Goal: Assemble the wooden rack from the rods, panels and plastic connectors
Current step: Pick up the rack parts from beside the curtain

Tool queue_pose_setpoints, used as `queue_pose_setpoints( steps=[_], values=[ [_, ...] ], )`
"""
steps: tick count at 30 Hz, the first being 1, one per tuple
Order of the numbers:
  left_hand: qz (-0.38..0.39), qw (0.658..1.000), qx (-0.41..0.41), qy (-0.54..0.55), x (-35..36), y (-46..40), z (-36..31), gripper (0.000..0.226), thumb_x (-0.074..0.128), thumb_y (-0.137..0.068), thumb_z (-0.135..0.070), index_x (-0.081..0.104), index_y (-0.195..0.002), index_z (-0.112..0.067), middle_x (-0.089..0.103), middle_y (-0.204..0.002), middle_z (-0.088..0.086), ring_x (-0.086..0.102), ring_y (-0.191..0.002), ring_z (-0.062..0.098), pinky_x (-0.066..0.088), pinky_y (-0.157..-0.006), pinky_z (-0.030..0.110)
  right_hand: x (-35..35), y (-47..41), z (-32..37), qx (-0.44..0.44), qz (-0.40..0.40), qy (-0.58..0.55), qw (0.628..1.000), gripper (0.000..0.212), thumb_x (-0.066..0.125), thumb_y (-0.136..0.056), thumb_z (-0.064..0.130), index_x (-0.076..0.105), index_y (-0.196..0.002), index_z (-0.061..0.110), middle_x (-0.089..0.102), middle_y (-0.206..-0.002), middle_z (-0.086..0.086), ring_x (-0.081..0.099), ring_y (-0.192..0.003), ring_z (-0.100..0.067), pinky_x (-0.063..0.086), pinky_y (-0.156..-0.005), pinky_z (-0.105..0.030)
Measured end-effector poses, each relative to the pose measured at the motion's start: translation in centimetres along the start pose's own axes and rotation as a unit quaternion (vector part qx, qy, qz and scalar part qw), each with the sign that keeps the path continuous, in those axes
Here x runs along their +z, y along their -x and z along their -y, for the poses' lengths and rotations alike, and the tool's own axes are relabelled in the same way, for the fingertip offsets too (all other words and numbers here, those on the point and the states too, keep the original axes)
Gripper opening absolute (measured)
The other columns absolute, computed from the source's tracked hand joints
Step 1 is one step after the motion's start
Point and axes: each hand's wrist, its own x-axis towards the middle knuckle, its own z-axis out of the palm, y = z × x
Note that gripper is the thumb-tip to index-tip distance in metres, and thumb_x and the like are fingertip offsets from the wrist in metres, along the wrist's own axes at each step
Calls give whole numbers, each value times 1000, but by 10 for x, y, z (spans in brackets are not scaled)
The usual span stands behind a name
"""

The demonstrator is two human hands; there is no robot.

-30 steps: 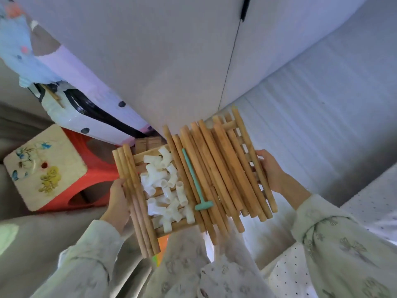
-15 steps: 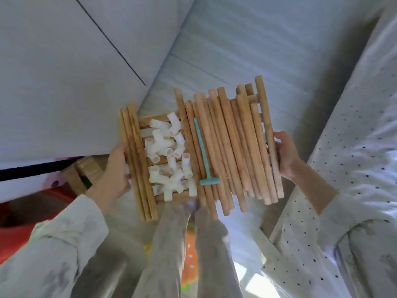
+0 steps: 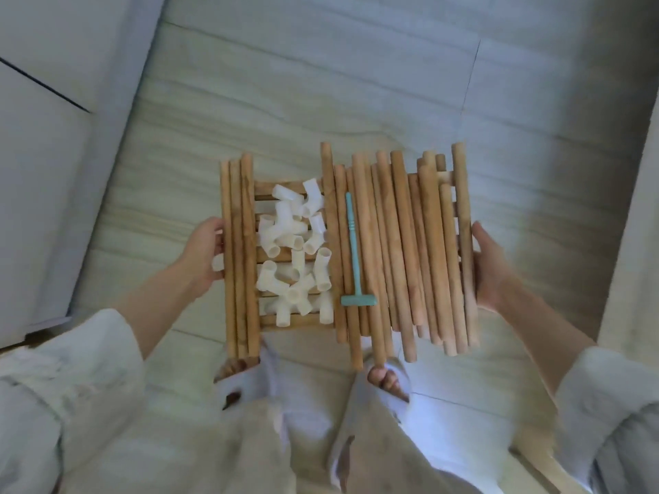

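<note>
A pale tiled floor (image 3: 321, 83) fills most of the frame, with open room across the upper middle and a light wall or cabinet front (image 3: 53, 137) running down the left side; another pale vertical surface (image 3: 634, 226) closes the right edge. At the bottom of the frame the person's light trousers and white slippers (image 3: 388, 390) show, toes peeking out just below the load.

In the centre, held level above the floor, lies a slatted wooden panel (image 3: 285, 320) serving as a tray. A broad bundle of wooden rods (image 3: 403, 244) lies side by side across its right half, ends uneven, some jutting past the lower edge. Three more rods (image 3: 239, 244) lie along its left edge. Between them sits a heap of white plastic connectors (image 3: 292, 251), elbow and tee shapes jumbled together. A small teal mallet (image 3: 354, 258) rests on the rods just right of the connectors, head toward the bottom of the frame.

The left hand (image 3: 205, 254) grips the left edge of the load, thumb curled over against the outer rod. The right hand (image 3: 486, 269) holds the right edge, fingers wrapped beneath, thumb along the outermost rod. The hands are well apart, one on each side.
</note>
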Motion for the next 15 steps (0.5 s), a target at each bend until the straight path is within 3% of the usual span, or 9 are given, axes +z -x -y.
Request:
queue_pose_setpoints(
  steps=[4,10,15],
  values=[
    [1,1000,27,-5,27,-54,13,29,31,-93,-23,56,-77,-22,54,-78,-1,49,-74,13,37,-65,31,-6,-56,-16,-13,-13,2,1000,65,32,-90,66,70,-90,13,72,-88,-9,66,-86,-25,51,-72,-35],
    [29,998,61,-2,55,-102,8,28,33,-93,-26,54,-76,-22,53,-77,0,47,-73,14,38,-67,32,-15,-101,-8,-50,-4,-3,999,81,28,-86,73,67,-108,6,69,-108,-15,64,-103,-30,50,-78,-39],
    [46,994,96,26,65,-105,-5,25,34,-95,-27,54,-80,-24,54,-82,-1,49,-77,14,40,-69,32,-12,-103,10,-108,-19,55,992,72,23,-91,68,67,-105,14,70,-101,-9,65,-97,-23,50,-75,-36]
  ],
)
